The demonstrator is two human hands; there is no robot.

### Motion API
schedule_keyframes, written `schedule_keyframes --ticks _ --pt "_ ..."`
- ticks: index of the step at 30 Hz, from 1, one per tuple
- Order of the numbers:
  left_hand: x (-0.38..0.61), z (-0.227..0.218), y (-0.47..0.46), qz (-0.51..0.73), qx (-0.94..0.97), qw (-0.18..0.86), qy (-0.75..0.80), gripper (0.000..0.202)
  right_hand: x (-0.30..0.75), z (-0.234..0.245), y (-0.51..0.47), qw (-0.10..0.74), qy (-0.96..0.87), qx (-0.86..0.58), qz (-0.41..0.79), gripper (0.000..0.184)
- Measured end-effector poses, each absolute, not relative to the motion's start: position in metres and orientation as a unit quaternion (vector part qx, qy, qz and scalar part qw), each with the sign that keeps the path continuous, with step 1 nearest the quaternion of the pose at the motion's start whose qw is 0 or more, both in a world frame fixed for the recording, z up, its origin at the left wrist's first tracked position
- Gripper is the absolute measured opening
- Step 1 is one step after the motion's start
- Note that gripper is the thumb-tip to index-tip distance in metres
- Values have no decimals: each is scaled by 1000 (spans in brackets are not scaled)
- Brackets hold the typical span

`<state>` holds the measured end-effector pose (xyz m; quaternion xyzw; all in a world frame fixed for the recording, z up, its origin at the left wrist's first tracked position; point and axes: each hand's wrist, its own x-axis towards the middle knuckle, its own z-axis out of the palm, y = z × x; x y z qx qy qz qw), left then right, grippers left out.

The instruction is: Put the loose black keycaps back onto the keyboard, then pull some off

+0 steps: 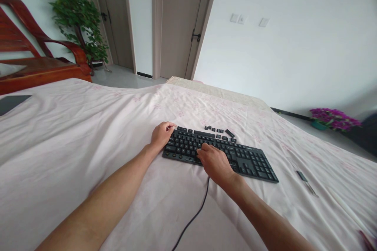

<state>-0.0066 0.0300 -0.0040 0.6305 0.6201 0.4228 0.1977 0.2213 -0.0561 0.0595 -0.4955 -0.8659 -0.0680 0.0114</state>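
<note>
A black keyboard (250, 159) lies on a pale pink bedsheet (88, 145), its cable (194, 215) trailing toward me. My left hand (161, 134) grips the keyboard's left end, fingers curled over its far corner. Over the middle keys rests my right hand (215, 162), its fingers bent down onto them; whether they pinch a key is hidden. Several loose black keycaps (219, 130) lie on the sheet just behind the keyboard, one of them a longer bar.
A small dark tool (306, 182) lies on the sheet to the right. A dark flat object (11, 103) sits at the far left edge. Beyond the bed are a wooden chair (38, 62), a green plant (79, 19), doors and purple flowers (334, 118).
</note>
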Motion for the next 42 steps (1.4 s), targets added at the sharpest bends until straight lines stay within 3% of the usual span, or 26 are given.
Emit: schedule_keyframes --ticks 5,18,31,42 --pt "-6 -2 29 423 630 194 622 23 224 60 -56 21 -862 -504 -47 20" --pt "-6 -2 30 419 633 190 622 23 217 53 -62 -12 -873 -470 -127 23" --pt "-6 -2 29 417 640 192 616 24 226 34 -71 78 -851 -505 -117 17" --pt "-6 -2 29 414 642 184 619 23 222 51 -63 14 -877 -467 -115 22"
